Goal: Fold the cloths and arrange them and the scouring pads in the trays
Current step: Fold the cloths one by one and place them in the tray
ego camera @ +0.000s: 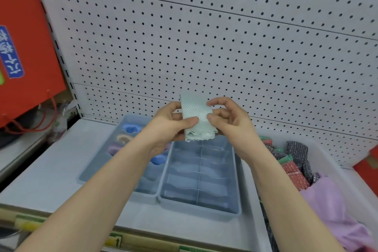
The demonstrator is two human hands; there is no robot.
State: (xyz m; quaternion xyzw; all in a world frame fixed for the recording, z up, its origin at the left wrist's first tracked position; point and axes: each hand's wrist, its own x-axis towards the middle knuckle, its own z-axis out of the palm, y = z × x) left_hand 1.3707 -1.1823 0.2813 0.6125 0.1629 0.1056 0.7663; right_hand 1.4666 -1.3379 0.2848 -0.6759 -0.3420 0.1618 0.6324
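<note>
A pale green cloth (pixel 196 117), folded into a narrow bundle, is held up above the two trays. My left hand (pixel 170 127) grips its left side with the thumb across the front. My right hand (pixel 227 117) pinches its right edge with curled fingers. Below stand two blue-grey divided trays side by side: the left tray (pixel 92 166) holds rolled cloths, among them a blue one (pixel 131 128), a beige one (pixel 123 138), a purple one (pixel 114 148) and another blue one (pixel 159 159). The right tray (pixel 235 180) shows bare compartments.
A white bin (pixel 345 172) at the right holds red, green and dark glittery scouring pads (pixel 294 162) and loose lilac cloths (pixel 329 208). A grey pegboard (pixel 204 37) backs the shelf. Red bags (pixel 22 47) hang at the left. The shelf's front edge carries price labels (pixel 116 241).
</note>
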